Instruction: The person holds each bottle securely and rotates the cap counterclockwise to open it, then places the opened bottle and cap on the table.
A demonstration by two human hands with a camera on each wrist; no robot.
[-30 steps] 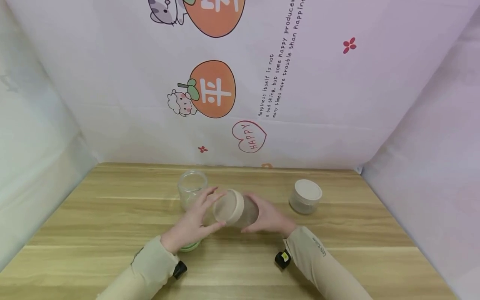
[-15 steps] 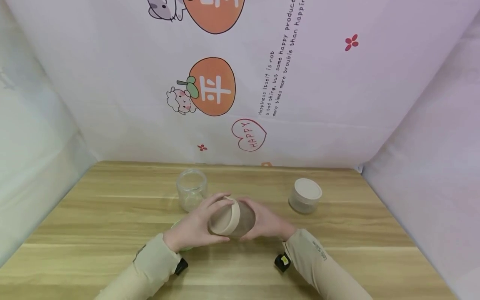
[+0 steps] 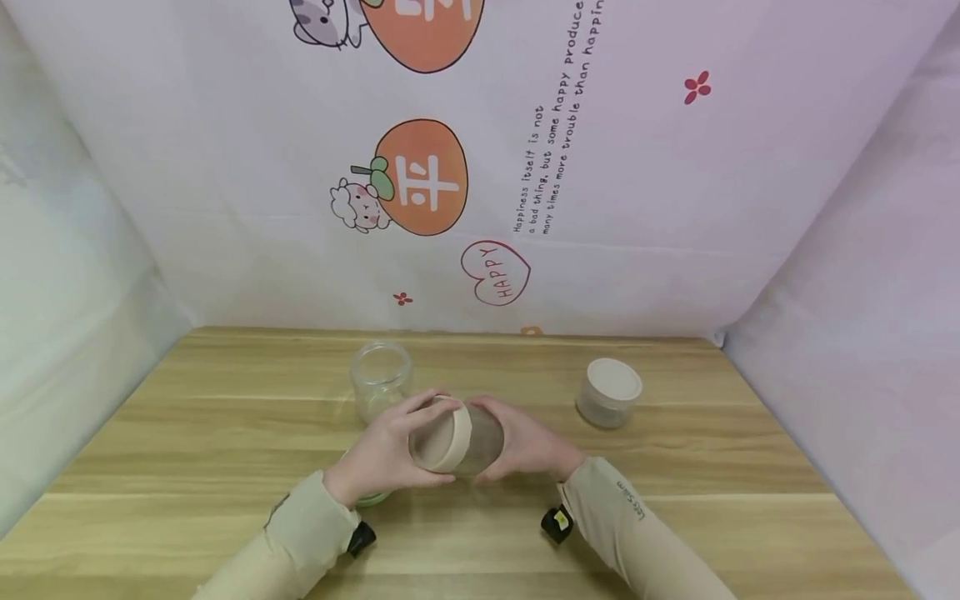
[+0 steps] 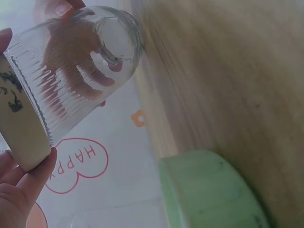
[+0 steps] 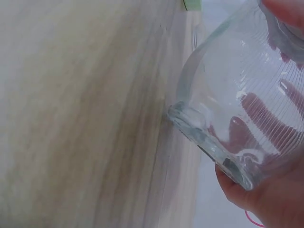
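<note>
Bright, even light fills the head view; the wrist views look hazier, their tabletop [image 5: 85, 123] apparently blurred.

A printed white cloth [image 3: 615, 183] rises behind the wood-grain tabletop [image 3: 195, 450]

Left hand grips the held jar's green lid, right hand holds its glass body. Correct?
No: the lid is beige, not green, as the left wrist view shows. The rest is right: left hand grips the lid, right hand holds the glass body.
</note>
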